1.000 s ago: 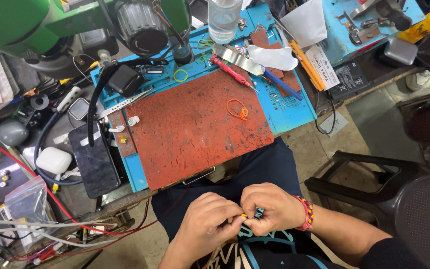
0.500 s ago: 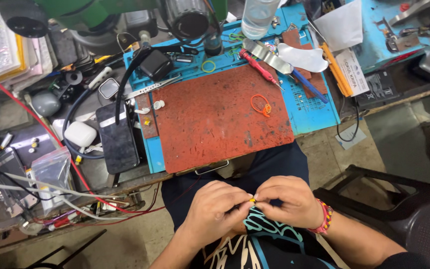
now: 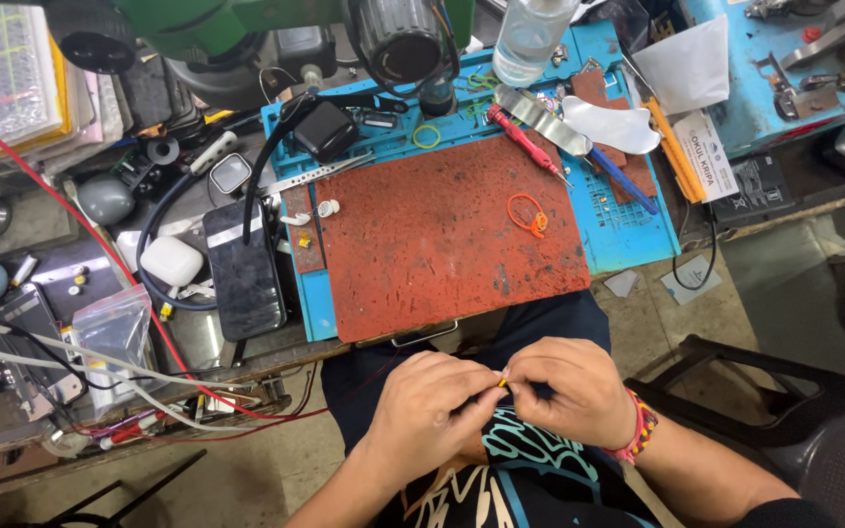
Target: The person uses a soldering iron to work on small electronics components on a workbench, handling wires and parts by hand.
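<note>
Below red mat [image 3: 442, 235], hands [image 3: 501, 391] pinch tiny yellow piece [image 3: 503, 382].

Small electronics repair workshop, cluttered bench, worn red work mat [image 3: 447, 235] on a blue tray [image 3: 628, 230], red screwdriver [image 3: 523, 143], dark phone [image 3: 243, 270] lying face up, tangled cables [image 3: 70, 367], green body of what is probably a microscope [image 3: 246, 24] overhead, clear solvent bottle [image 3: 530, 39].

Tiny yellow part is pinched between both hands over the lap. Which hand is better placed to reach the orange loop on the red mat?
Probably the right hand. The orange loop lies on the right part of the red mat, roughly straight ahead of it; the left hand would cross over. Both pinch the yellow part.
</note>
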